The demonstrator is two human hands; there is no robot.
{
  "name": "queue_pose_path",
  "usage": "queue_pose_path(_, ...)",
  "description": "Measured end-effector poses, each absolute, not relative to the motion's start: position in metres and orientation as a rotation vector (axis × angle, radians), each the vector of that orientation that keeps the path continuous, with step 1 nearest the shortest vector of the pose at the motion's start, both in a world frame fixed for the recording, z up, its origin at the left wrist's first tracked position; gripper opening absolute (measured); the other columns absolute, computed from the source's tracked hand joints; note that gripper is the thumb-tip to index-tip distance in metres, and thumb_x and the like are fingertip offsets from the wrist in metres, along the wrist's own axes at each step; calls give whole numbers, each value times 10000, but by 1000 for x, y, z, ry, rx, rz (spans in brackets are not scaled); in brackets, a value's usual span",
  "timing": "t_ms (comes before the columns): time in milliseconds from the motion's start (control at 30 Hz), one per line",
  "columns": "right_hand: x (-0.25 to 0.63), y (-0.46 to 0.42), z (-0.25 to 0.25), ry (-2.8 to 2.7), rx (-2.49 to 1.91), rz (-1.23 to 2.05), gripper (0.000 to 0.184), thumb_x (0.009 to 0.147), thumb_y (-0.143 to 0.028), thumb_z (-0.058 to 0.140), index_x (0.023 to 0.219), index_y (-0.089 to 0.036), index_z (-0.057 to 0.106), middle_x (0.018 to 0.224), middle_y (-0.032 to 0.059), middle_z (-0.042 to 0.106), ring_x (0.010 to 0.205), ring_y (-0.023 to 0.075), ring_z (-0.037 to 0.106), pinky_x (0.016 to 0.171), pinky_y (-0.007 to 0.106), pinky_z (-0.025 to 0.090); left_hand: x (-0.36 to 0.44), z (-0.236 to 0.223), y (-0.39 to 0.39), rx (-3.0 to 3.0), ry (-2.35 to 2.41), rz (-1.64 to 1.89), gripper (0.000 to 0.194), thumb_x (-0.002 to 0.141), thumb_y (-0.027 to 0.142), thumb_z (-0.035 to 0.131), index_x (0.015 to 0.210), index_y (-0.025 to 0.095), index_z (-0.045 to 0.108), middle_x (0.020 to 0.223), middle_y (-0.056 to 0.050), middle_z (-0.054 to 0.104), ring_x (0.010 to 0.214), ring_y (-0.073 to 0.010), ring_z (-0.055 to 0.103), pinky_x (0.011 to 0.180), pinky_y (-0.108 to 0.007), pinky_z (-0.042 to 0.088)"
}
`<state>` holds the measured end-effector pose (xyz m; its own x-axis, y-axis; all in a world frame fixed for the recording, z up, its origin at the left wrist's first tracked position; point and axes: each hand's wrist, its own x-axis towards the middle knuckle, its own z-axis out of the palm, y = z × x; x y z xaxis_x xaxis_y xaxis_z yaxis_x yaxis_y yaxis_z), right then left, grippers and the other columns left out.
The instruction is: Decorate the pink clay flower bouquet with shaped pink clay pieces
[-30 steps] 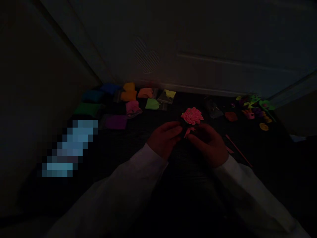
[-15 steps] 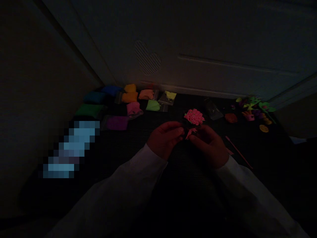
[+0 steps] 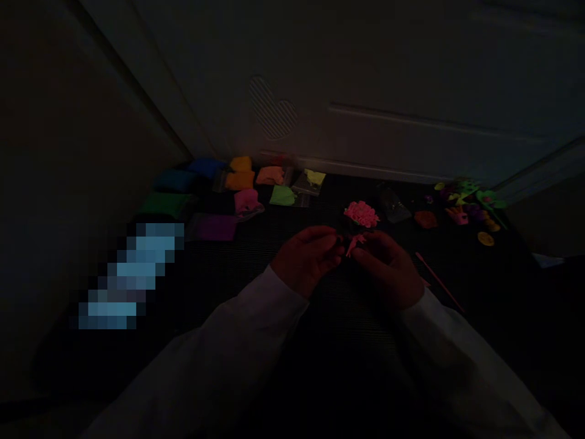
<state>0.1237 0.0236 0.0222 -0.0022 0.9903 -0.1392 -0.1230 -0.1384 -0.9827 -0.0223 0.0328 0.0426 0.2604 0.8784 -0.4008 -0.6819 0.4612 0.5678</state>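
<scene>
In dim light, my right hand [image 3: 390, 268] is closed, thumb and fingertips pinching a small pink clay piece [image 3: 354, 244] with several thin points along its edge. My left hand [image 3: 308, 259] faces it just to the left, thumb and index finger pressed together. What the left fingers hold, if anything, is too dark to make out. Just beyond both hands is a ruffled pink clay flower [image 3: 362, 214]; whether it stands on the table or on something else is hidden in shadow.
Soft clay packs line the back left, among them a purple pack [image 3: 217, 227] and a light green pack [image 3: 283, 195]. A thin pink stick [image 3: 439, 281] lies right of my hands. Small clay flowers [image 3: 489, 198] and a clear bag [image 3: 393, 204] sit at the back right.
The pink flower shows slightly farther right. The pink piece has turned a little in my right fingers, and both hands have barely shifted. The picture is darker.
</scene>
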Motion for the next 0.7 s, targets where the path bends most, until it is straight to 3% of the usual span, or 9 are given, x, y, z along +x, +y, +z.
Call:
queue_pose_path(267, 126, 25, 21, -1054, -1248, 1317, 319, 558, -310, 711, 846, -256, 585, 845, -23, 616, 759, 133, 572, 715, 298, 457, -25, 42, 32, 290, 693, 1082, 73, 621, 91, 623, 689, 116, 632, 664, -18, 654, 590, -92, 612, 538, -172, 497)
queue_pose_path(700, 127, 24, 22, -1100, -1255, 1310, 329, 596, -308, 692, 889, -244, 557, 876, -9, 618, 797, 148, 577, 747, 314, 448, -24, 46, 31, 516, 754, 1171, 191, 512, 68, 691, 673, 164, 660, 636, 14, 658, 572, -69, 589, 550, -170, 460)
